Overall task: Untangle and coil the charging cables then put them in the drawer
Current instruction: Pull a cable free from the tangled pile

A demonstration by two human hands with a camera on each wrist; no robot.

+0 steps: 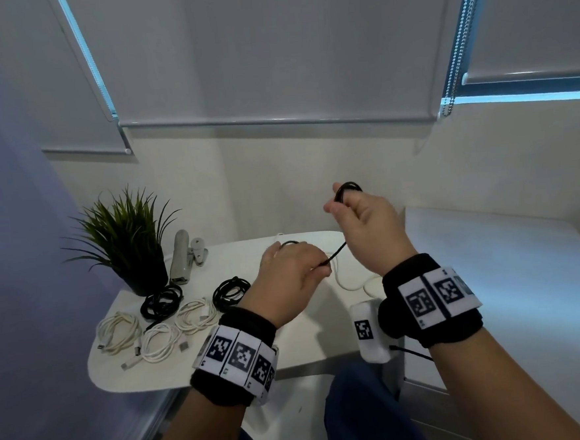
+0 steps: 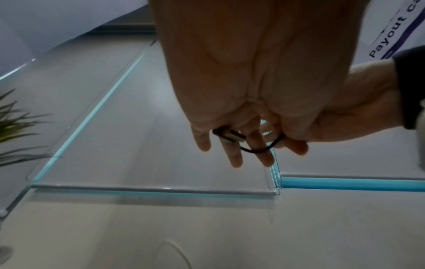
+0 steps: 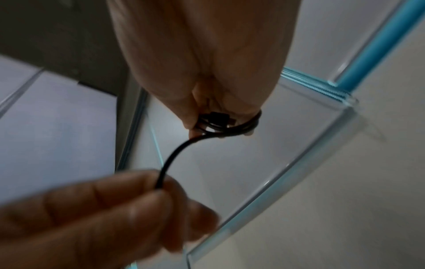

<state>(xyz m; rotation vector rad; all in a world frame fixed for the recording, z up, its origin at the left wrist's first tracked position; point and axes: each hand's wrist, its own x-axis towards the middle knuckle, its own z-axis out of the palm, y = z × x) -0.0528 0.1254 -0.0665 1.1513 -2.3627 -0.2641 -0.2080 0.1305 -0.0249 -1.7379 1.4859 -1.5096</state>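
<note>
A black charging cable (image 1: 338, 252) stretches between my two hands above the white table (image 1: 291, 350). My right hand (image 1: 340, 199) is raised and holds a small coil of the cable (image 3: 230, 125) wound round its fingers. Lower and to the left, my left hand (image 1: 319, 267) pinches the free length; the right wrist view shows that pinch on the cable (image 3: 161, 174). In the left wrist view a metal connector (image 2: 228, 136) lies across the left hand's fingers (image 2: 234, 156). No drawer is in view.
Coiled cables lie on the table's left part: white ones (image 1: 118, 335) (image 1: 160, 342) (image 1: 195, 315) and black ones (image 1: 162, 302) (image 1: 230, 292). A loose white cable (image 1: 348, 284) lies under my hands. A potted plant (image 1: 128, 238) and a grey stapler-like tool (image 1: 181, 261) stand behind.
</note>
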